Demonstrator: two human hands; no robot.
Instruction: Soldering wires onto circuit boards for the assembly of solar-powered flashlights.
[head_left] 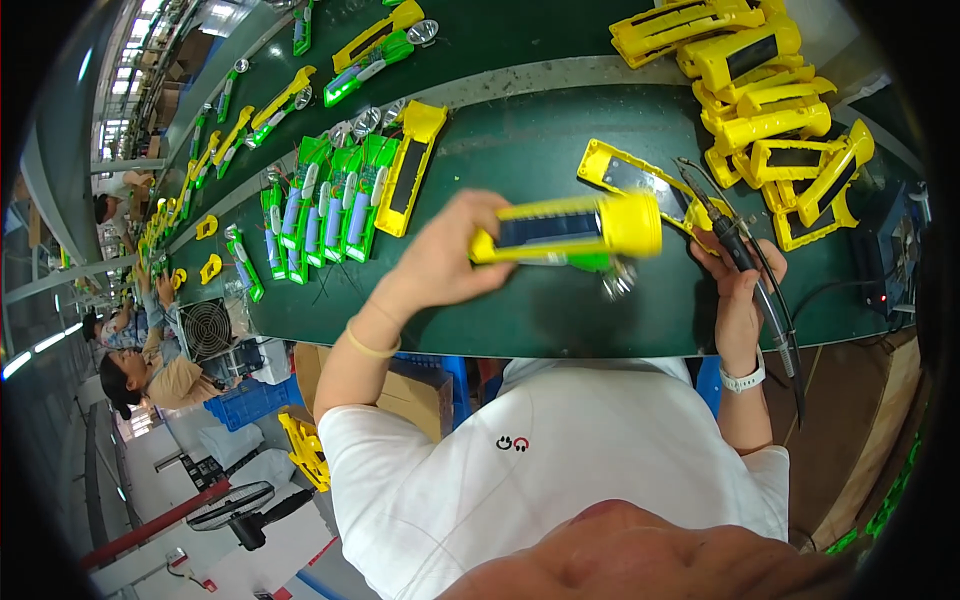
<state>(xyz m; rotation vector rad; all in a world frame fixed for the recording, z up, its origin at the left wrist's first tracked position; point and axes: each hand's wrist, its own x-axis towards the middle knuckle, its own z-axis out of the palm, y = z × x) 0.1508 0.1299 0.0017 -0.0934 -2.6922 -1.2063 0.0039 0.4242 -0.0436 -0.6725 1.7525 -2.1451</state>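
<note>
My left hand (445, 245) grips the end of a yellow flashlight housing (628, 226) with a dark panel on its upper face. Below the housing a green part (588, 262) and a shiny reflector (620, 282) peek out, partly hidden. My right hand (740, 300) is closed round a black soldering iron (736, 246) with a thin tube alongside, its tip pointing up and to the left. Another yellow housing piece (605, 160) lies on the bench behind the iron's tip, its near end by my right fingers; whether they touch it I cannot tell.
Yellow housings (770, 110) are heaped at the right. Left of centre, several green flashlight cores (325, 205) with reflectors stand beside a yellow housing (408, 170). More parts line the green bench (520, 140). Co-workers (165, 375), a box fan (205, 330) and a blue crate (250, 405) are at left.
</note>
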